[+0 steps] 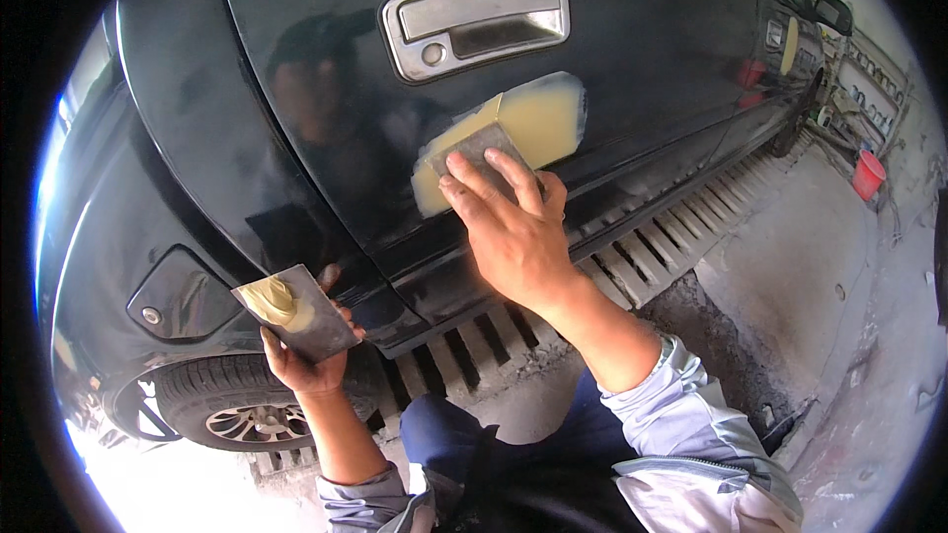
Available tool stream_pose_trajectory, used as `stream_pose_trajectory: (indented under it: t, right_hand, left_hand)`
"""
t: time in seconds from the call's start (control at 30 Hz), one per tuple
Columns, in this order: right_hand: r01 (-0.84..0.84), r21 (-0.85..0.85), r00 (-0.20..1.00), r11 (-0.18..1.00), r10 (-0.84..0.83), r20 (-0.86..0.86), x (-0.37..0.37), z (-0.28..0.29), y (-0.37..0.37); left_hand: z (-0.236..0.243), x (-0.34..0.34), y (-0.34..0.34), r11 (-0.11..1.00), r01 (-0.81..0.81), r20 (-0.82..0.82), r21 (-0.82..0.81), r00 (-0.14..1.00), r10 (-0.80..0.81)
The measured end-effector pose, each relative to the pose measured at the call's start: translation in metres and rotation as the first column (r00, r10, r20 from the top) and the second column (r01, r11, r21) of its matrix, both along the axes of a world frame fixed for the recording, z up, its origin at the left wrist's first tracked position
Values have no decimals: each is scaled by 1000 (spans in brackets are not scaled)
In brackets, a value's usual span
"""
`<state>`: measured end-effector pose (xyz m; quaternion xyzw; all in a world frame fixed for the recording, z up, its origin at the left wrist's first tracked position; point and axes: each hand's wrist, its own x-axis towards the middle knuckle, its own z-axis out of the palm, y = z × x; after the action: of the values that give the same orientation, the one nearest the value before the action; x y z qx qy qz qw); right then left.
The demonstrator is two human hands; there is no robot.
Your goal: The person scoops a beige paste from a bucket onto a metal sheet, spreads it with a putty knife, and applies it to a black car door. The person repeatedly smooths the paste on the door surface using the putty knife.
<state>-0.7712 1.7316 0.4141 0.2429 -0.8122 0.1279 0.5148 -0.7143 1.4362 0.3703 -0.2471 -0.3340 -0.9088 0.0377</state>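
Note:
My right hand (pixel 518 237) is closed on a flat grey putty spreader (pixel 476 150), its fingers pressed on the blade. The spreader lies against a patch of pale yellow body filler (pixel 541 123) on the dark car door (pixel 642 49), below the chrome door handle (pixel 476 25). At the lower left, my left hand (pixel 308 370) grips a grey metal plate (pixel 321 321) from beneath and along its edge. A lump of yellow filler (pixel 271 302) sits on that plate's upper corner, apart from the car.
Left of my left hand is the fuel flap (pixel 183 294), above the rear wheel (pixel 259 424). A slatted floor grate (pixel 657 245) runs beneath the car. A red bucket (pixel 869 176) and shelves (pixel 874 84) with small items stand at the far right, near the side mirror (pixel 834 13).

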Motion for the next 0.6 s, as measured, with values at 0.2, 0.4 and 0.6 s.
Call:
stream_pose_trajectory:
  t: [0.2,0.4,0.6]
  right_hand:
    - [-8,-47,998,999,11,65,19,13,16]
    - [14,-24,1000,1000,-14,-19,-4,25,14]
    - [-11,-14,998,1000,12,59,6,7,18]
  left_hand:
    - [-3,-1,-5,1000,13,-22,-8,1000,-14]
    - [-2,-2,-1,1000,5,-19,-6,1000,-5]
    - [-1,-1,-3,1000,-7,-1,5,1000,7]
